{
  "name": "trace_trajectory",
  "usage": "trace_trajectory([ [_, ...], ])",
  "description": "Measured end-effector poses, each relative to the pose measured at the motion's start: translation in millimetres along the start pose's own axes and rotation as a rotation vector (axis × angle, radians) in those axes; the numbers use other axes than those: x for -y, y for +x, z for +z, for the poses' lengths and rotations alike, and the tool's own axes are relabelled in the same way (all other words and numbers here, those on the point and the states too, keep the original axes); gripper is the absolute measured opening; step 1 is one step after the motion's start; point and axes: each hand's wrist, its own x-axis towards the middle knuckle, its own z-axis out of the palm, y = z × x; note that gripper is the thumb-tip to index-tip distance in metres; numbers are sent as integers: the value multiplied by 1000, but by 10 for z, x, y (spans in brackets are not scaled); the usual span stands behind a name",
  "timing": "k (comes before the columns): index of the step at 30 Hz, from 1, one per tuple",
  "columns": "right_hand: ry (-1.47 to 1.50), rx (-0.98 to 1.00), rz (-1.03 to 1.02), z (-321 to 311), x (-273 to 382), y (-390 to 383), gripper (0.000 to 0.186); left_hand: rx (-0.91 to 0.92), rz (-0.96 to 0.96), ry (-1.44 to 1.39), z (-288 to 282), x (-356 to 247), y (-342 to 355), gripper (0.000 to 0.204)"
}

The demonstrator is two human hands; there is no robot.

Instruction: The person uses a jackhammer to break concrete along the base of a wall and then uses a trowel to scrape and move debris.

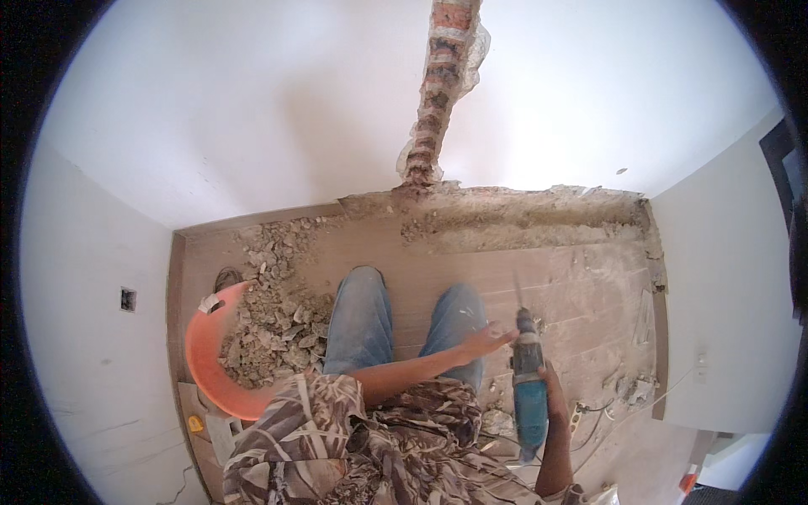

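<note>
A teal and black rotary hammer [530,396] lies along my right side, its thin bit pointing away from me over the floor. My right hand [550,379] is wrapped round the right side of its body. Reaching across my knees, my left hand [495,338] has its fingers curled at the tool's front collar, just behind the chuck [525,321]. The bit [518,290] is blurred, and its tip is hard to make out. Beyond my knees, a rough channel [433,109] exposing brick runs down the white wall.
Broken rubble [282,332] is heaped left of my knees, partly within an orange curved tub [206,353]. Chipped masonry [539,215] runs along the wall's base. Cables [593,412] and debris [635,390] lie at right. A wall box [128,299] is set in the left wall.
</note>
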Motion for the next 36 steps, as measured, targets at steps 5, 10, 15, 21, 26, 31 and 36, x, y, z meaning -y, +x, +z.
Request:
trace_trajectory([
  [5, -369, 178, -79, 395, 513, 109, 77, 140, -132, -1396, -162, -162, -312, 45],
  [10, -565, 293, -329, 1242, 399, 404, 99, -138, -11, -1253, -1788, -334, -313, 46],
  [15, -856, 270, -305, 1758, 367, 553, 117, -65, -20, -1320, -2330, -175, -306, 51],
  [21, -801, 272, -275, 2273, 404, 846, 112, 90, 139, -1353, -2732, -234, -305, 66],
  [26, -764, 211, -353, 2540, 511, 1001, 110, -9, 113, -1322, -2945, -196, -338, 70],
  [31, -804, 165, -386, 2711, 485, 1081, 106, 20, 98, -1432, -3014, -65, -335, 74],
  [36, -915, 146, -395, 2862, 342, 1116, 106, 55, 52, -1506, -3001, 22, -496, 77],
])
